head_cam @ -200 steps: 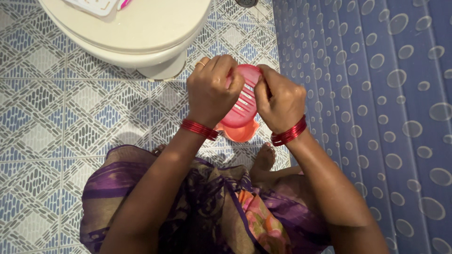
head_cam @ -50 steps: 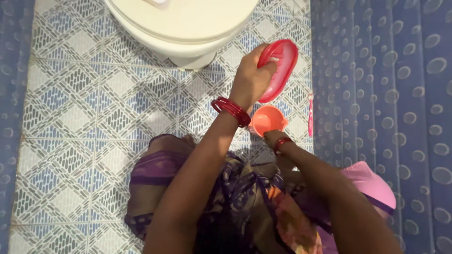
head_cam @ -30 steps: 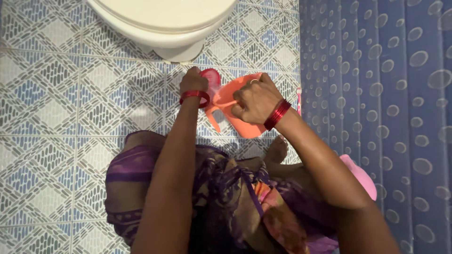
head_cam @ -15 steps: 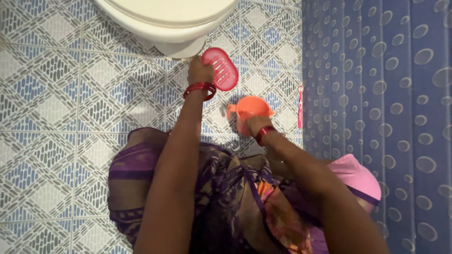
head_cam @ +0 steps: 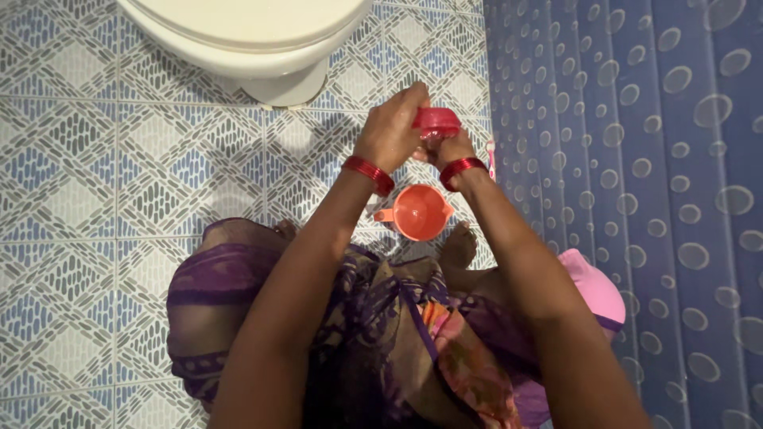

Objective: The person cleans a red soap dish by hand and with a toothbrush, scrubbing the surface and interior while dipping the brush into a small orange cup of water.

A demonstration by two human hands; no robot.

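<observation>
soap dish [head_cam: 436, 121], red-pink plastic and seen nearly edge-on, is held up above the orange mug [head_cam: 419, 211], a little farther from the person than the mug and toward the toilet. the left hand [head_cam: 391, 131] is curled over the dish from the left, its fingers closed on the dish's top edge. the right hand [head_cam: 447, 148] comes up from beneath on the mug's far side and touches the underside of the dish; its fingers are mostly hidden behind the dish and the other hand, so i cannot tell whether they clamp it or only press against it. both wrists carry stacks of red bangles [head_cam: 369, 174].

the mug stands upright on the patterned blue and grey floor tiles [head_cam: 119, 167], its open mouth facing up and its short handle pointing left. just to the mug's right and slightly nearer the person is a bare foot [head_cam: 459, 246]. beyond the mug, near the blue bubble-print curtain [head_cam: 636, 159], a thin pink-handled toothbrush [head_cam: 491, 156] lies on the floor, partly hidden by the right wrist. farther from the mug, at the top, is the cream toilet [head_cam: 246, 40]. nearer than the mug, the person's purple patterned garment [head_cam: 262, 294] fills the lower part of the view.
</observation>
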